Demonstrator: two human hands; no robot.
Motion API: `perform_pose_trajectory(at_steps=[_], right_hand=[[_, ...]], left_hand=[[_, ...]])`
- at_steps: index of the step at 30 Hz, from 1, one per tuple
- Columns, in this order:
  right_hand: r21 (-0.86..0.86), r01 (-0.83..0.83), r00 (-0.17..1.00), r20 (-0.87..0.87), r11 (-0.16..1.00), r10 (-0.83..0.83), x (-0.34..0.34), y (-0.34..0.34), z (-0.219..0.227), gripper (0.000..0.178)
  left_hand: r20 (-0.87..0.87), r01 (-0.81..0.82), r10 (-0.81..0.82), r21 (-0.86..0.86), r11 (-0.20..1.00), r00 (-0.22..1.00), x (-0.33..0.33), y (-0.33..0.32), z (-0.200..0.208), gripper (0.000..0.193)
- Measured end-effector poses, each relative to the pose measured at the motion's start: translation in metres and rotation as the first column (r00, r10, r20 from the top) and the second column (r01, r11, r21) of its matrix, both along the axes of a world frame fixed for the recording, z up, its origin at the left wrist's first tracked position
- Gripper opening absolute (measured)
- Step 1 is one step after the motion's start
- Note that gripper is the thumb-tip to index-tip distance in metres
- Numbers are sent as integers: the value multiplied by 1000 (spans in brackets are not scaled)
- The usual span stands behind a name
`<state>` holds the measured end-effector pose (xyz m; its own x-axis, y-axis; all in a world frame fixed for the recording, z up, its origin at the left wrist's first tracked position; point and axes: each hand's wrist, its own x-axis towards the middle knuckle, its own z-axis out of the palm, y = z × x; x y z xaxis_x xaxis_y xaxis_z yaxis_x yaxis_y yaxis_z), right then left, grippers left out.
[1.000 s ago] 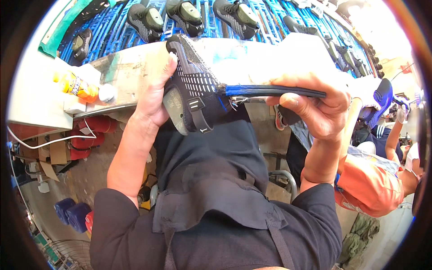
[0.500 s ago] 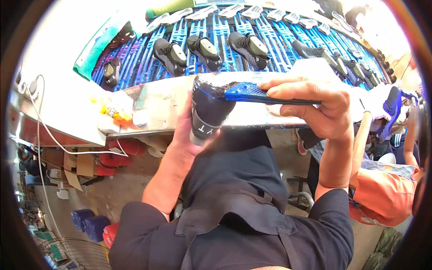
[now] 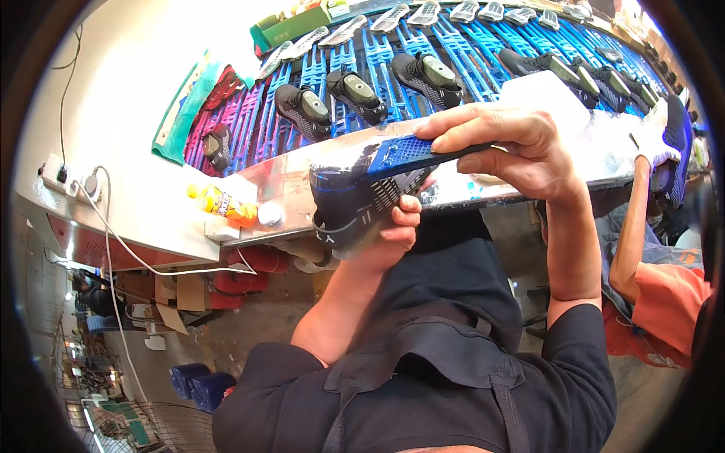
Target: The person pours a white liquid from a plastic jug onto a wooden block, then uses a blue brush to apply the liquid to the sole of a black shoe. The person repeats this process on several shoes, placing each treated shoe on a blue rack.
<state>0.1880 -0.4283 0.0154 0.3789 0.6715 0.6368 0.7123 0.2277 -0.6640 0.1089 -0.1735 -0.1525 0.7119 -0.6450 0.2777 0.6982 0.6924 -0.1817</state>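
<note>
My left hand (image 3: 400, 230) grips a black shoe (image 3: 343, 208) with white markings from beneath, its fingertips curled up at the right side. The shoe is held at the near edge of the workbench (image 3: 283, 174), tilted with its underside facing up and away. In my right hand (image 3: 521, 147), a flat blue piece (image 3: 404, 151) with a dotted surface is pinched between thumb and fingers. Its left end lies against the upturned part of the shoe. I cannot tell exactly what kind of piece it is.
Beyond the bench, a rack of blue bars (image 3: 377, 57) carries several black shoes (image 3: 429, 77) and pale see-through soles (image 3: 343, 32). An orange bottle (image 3: 226, 205) lies at the left, near cords (image 3: 113, 234). At right, a co-worker's gloved hand (image 3: 655, 149) holds a blue-and-dark shoe (image 3: 674, 155).
The shoe has been turned, so more of its side shows, and my left fingers now show at its right. The blue piece stays against the shoe. The whole view has shifted.
</note>
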Motion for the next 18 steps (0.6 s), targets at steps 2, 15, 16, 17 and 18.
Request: perform_pose_trajectory(at_steps=[2,15,16,17,18], right_hand=[[20,-25,998,-51,999,26,2,-1,-8,37],[16,299,914,-293,954,-282,-10,-28,-35,29],[22,403,875,-303,915,-378,-21,-18,-37,28],[-65,487,851,-189,871,-490,-34,-8,-42,27],[-51,530,837,-130,847,-531,-55,6,-44,26]], left_hand=[[9,15,-15,-23,1000,1000,0,-5,-2,86],[175,-36,1,195,980,985,8,14,-2,102],[225,-146,67,354,924,972,4,20,-6,93],[336,-326,145,581,746,931,3,37,-25,93],[370,-402,186,688,604,910,-2,43,-29,92]])
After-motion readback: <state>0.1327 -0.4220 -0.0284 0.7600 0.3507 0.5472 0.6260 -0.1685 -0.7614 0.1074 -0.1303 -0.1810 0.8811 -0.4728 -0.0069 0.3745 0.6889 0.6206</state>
